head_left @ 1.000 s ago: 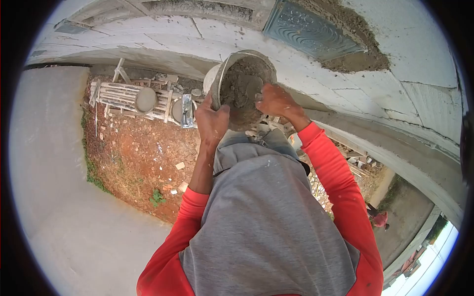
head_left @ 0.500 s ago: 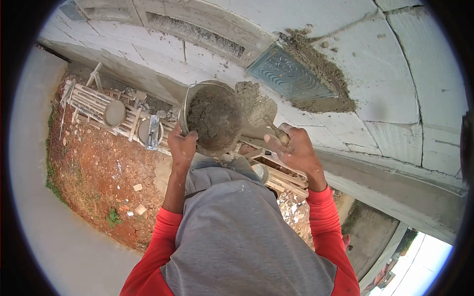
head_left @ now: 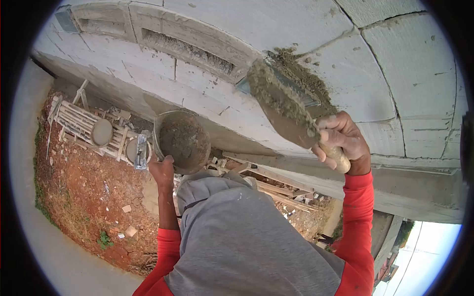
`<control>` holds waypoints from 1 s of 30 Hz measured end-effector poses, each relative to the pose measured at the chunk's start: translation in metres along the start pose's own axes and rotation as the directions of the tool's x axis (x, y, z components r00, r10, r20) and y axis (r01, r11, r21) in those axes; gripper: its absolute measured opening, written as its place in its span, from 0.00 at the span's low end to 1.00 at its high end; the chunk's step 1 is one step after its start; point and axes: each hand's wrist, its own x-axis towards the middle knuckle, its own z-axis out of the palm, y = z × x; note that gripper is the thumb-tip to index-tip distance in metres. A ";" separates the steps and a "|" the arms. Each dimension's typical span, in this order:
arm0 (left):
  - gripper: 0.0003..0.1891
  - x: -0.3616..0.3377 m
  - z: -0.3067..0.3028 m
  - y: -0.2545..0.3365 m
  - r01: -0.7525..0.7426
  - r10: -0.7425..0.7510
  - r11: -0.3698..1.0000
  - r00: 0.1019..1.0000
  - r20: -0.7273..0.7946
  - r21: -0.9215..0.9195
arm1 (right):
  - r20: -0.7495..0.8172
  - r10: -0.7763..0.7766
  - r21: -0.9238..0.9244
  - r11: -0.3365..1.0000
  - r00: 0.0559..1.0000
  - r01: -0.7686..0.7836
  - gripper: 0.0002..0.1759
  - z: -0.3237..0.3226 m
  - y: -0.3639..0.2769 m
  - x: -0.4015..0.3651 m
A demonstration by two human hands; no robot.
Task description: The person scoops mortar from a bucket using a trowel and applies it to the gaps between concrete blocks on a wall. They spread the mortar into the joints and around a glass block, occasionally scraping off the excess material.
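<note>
My left hand point(head_left: 162, 170) grips the rim of a bucket point(head_left: 183, 140) partly filled with grey mortar. Closed round the wooden handle of a trowel point(head_left: 284, 121), my right hand point(head_left: 345, 140) holds it up close to the wall. Wet mortar point(head_left: 276, 86) lies along the tilted blade. Behind the blade, a bluish patterned block point(head_left: 311, 101) set in the wall is mostly hidden. Rough mortar point(head_left: 306, 74) surrounds part of that block's edge.
The white block wall point(head_left: 395, 74) runs across the top, with a recessed vent opening point(head_left: 187, 52). Below left, a bamboo platform point(head_left: 74, 121) carries round containers of mortar point(head_left: 102, 132) and a flat metal tool point(head_left: 141, 152). Reddish ground with rubble point(head_left: 94, 197) lies far below.
My right hand has lifted the mortar-loaded trowel from beside the bucket, up and right in front of the patterned block. The bucket in my left hand has shifted left and down in view.
</note>
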 end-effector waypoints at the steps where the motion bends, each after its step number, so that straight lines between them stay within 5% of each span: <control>1: 0.28 0.002 -0.008 -0.001 -0.006 0.006 1.000 1.000 -0.005 0.018 | -0.186 0.088 -0.089 0.990 0.979 -0.106 0.16 -0.013 0.007 0.012; 4: 0.28 0.002 -0.022 -0.007 -0.039 0.036 0.998 0.997 -0.070 -0.039 | -0.266 -0.106 -0.005 0.994 0.958 0.109 0.19 -0.030 -0.022 -0.024; 12: 0.24 0.012 -0.054 -0.027 0.060 -0.057 0.998 0.993 -0.107 0.027 | -0.329 -0.108 -0.379 0.925 0.938 -0.027 0.10 -0.013 -0.017 -0.049; 15: 0.23 0.016 -0.064 -0.034 0.088 -0.078 0.993 0.991 -0.107 0.085 | -0.455 -0.069 -0.657 0.699 0.888 -0.282 0.09 -0.010 -0.019 -0.055; 16: 0.22 0.016 -0.064 -0.034 0.084 -0.075 0.994 0.990 -0.122 0.066 | -0.455 -0.129 -0.789 0.518 0.881 -0.331 0.08 -0.007 -0.020 -0.051; 19: 0.22 0.020 -0.075 -0.040 0.102 -0.092 0.985 0.993 -0.080 0.137 | -0.335 -0.370 -0.858 0.501 0.867 -0.118 0.09 -0.006 0.003 -0.041; 20: 0.21 0.021 -0.076 -0.044 0.063 -0.055 0.993 0.996 -0.076 0.105 | -0.261 -0.353 -0.923 0.364 0.899 -0.125 0.11 -0.002 -0.002 -0.037; 23: 0.21 0.018 -0.071 -0.035 0.082 -0.075 0.994 0.992 -0.104 0.071 | -0.221 -0.366 -0.930 0.357 0.904 -0.083 0.10 -0.006 0.014 -0.024; 27: 0.21 0.023 -0.079 -0.055 0.087 -0.078 0.992 0.992 -0.099 0.092 | -0.338 -0.198 -0.909 0.322 0.920 -0.265 0.10 -0.008 0.008 -0.009; 30: 0.21 0.024 -0.078 -0.061 0.075 -0.066 0.993 0.993 -0.097 0.093 | -0.271 -0.311 -0.947 0.255 0.911 -0.195 0.11 -0.006 0.012 0.007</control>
